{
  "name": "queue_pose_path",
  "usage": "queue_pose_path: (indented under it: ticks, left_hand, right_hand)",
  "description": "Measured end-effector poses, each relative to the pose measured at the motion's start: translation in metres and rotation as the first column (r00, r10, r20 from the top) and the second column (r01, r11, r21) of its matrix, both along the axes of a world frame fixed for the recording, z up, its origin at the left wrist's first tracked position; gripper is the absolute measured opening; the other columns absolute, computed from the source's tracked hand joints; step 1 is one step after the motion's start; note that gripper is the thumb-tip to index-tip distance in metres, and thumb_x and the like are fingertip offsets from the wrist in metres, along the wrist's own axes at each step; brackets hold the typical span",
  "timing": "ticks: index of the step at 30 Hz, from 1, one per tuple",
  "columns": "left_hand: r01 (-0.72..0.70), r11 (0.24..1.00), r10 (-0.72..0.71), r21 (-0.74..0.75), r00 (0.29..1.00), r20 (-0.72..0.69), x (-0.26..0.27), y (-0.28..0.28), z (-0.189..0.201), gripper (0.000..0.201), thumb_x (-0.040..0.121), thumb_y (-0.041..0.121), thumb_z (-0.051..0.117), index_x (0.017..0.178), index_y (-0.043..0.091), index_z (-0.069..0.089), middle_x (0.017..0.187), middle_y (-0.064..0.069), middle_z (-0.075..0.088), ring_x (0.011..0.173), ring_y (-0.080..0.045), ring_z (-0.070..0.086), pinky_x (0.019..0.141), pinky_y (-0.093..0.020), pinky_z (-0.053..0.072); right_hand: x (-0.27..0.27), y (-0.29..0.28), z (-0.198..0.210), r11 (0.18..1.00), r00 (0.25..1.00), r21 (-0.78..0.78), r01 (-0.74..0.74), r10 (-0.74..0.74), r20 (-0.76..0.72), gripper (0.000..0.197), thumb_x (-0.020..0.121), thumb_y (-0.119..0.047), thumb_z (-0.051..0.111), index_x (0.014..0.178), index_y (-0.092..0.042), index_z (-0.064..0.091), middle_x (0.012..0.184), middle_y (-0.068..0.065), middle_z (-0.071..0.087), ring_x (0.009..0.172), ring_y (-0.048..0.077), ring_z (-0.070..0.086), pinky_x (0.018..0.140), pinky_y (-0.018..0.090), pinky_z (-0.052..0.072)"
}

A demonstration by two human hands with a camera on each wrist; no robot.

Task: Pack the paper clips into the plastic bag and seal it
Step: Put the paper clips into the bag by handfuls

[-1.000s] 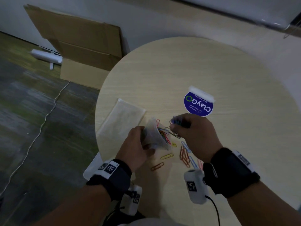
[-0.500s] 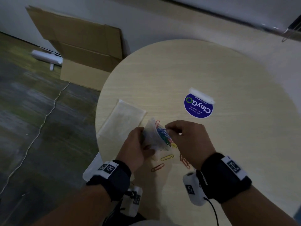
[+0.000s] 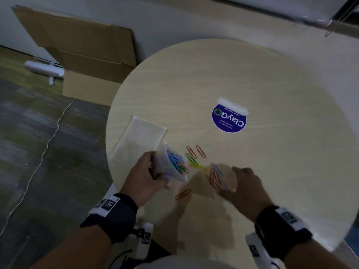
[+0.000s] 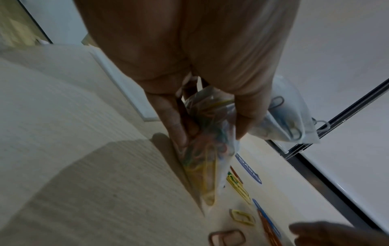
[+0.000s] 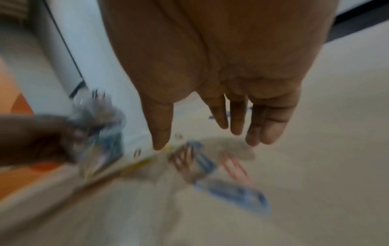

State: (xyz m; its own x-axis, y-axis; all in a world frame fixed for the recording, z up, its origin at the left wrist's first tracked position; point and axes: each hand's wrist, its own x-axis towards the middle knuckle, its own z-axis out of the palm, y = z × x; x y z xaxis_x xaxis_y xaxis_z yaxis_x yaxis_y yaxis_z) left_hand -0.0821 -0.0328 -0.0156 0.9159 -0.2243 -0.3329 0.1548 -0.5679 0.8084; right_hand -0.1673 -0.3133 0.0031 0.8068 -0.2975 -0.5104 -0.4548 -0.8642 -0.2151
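Observation:
My left hand grips a small clear plastic bag with its mouth open to the right; coloured paper clips fill it. In the left wrist view the fingers pinch the bag from both sides. Several loose paper clips lie on the round table between the hands, more clips just beyond. My right hand hovers over the orange and blue clips, fingers straight and spread, holding nothing. The right wrist view is blurred by motion.
A flat stack of clear bags lies at the table's left edge. A blue round sticker sits further back. A cardboard box and a cable are on the floor to the left.
My right hand has left the bag's mouth after putting clips in and moved down and right, opening over the loose clips. The left hand keeps holding the bag.

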Motion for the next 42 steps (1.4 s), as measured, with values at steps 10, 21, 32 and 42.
queue_pose_path:
  ticks: [10,21,32,42]
  left_hand:
    - [-0.021,1.0,0.021,-0.012,1.0,0.015,-0.003,-0.001,-0.004,0.056,0.067,0.02,0.082,0.111,0.037,0.052,0.106,0.013,0.067,0.091,-0.008,0.068,0.072,-0.029,0.056]
    - [-0.038,0.998,0.039,-0.052,0.999,0.02,-0.004,-0.01,-0.001,0.058,0.072,0.017,0.083,0.118,0.031,0.05,0.114,0.012,0.061,0.098,-0.01,0.066,0.077,-0.022,0.054]
    - [0.007,0.997,-0.005,-0.081,1.0,0.024,-0.002,-0.021,0.008,0.057,0.078,0.012,0.083,0.119,0.025,0.046,0.1,0.029,0.048,0.083,0.01,0.053,0.065,-0.001,0.042]
    - [-0.037,0.996,0.037,-0.081,0.999,0.0,0.002,-0.015,-0.001,0.056,0.072,0.016,0.086,0.11,0.033,0.048,0.103,0.016,0.059,0.084,-0.004,0.059,0.063,-0.007,0.043]
  right_hand:
    - [0.01,0.037,-0.035,0.99,0.962,0.078,-0.119,0.096,0.255,0.023,0.082,-0.017,0.062,0.104,-0.015,0.068,0.095,0.011,0.058,0.091,0.036,0.056,0.079,0.04,0.048]
    - [0.042,0.025,0.025,0.983,0.956,0.181,-0.013,-0.041,0.29,0.016,0.088,-0.022,0.062,0.097,-0.02,0.074,0.095,0.002,0.073,0.086,0.019,0.066,0.068,0.02,0.04]
    - [0.085,0.084,0.078,0.917,0.891,0.227,-0.326,0.218,0.398,0.02,0.084,-0.022,0.06,0.095,-0.021,0.076,0.093,0.001,0.075,0.09,0.019,0.065,0.077,0.03,0.045]
    - [0.085,0.069,0.091,0.874,0.907,0.467,-0.132,-0.084,0.413,0.02,0.084,-0.018,0.066,0.1,-0.023,0.076,0.095,-0.008,0.076,0.086,0.007,0.069,0.084,0.029,0.054]
